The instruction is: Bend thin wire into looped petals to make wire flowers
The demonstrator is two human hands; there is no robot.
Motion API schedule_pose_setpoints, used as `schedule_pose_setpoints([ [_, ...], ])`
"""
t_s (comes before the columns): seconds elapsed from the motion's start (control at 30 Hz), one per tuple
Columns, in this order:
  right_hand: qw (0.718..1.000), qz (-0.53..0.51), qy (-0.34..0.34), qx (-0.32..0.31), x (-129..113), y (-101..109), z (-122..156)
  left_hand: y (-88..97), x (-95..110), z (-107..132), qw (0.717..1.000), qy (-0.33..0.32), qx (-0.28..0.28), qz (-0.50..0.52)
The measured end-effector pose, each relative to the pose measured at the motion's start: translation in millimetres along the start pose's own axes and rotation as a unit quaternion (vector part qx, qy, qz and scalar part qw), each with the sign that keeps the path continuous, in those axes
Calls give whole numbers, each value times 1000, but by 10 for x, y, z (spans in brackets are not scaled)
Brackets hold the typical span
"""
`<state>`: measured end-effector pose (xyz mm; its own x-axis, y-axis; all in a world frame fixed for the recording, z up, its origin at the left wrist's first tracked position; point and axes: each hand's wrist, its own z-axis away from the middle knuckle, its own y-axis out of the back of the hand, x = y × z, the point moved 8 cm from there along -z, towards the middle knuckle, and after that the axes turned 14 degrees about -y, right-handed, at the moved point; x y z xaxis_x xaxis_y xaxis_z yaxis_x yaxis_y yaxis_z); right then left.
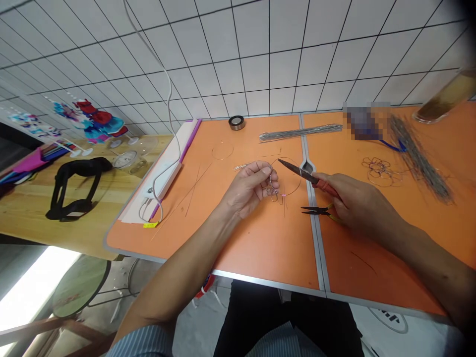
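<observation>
My left hand (256, 183) pinches a thin bent wire (299, 184), which curves out in a wide loop to the right. Small wire curls and a tiny pink bit (283, 195) hang below my fingers. My right hand (351, 198) is wrapped round the red handles of a pair of pliers (300, 171). Their dark jaws look closed and point left, by the top of the wire loop; whether they touch it I cannot tell. Just below lies a second pair, long-nose pliers (316, 210) with yellow handles, partly hidden by my right hand.
Straight wires (301, 132) lie in a bundle at the back of the orange table (260, 248). Bent wire loops (379, 168) and a darker wire bundle (420, 158) are on the right. A round tin (236, 122), a power strip (163, 183) and a glass (444, 96) stand around.
</observation>
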<state>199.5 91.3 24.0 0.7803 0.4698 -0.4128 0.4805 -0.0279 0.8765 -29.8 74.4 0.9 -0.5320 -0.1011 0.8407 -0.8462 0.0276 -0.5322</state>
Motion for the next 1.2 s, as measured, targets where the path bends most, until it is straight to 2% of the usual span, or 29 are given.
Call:
schedule_pose_setpoints([
  [0.2,979,159,46,117,-120,62,114,-5,51,1,999,-46,21,-18],
  [0.4,955,216,81,189,-191,104,130,-5,94,-5,996,-76,30,-21],
  [0.6,956,211,86,185,-190,82,138,9,33,-1,998,-52,26,-10],
  [0.93,964,206,68,153,-161,51,108,24,28,-13,998,-66,22,5],
  [1.2,951,219,109,188,-245,93,155,23,42,-5,996,-84,29,-15],
])
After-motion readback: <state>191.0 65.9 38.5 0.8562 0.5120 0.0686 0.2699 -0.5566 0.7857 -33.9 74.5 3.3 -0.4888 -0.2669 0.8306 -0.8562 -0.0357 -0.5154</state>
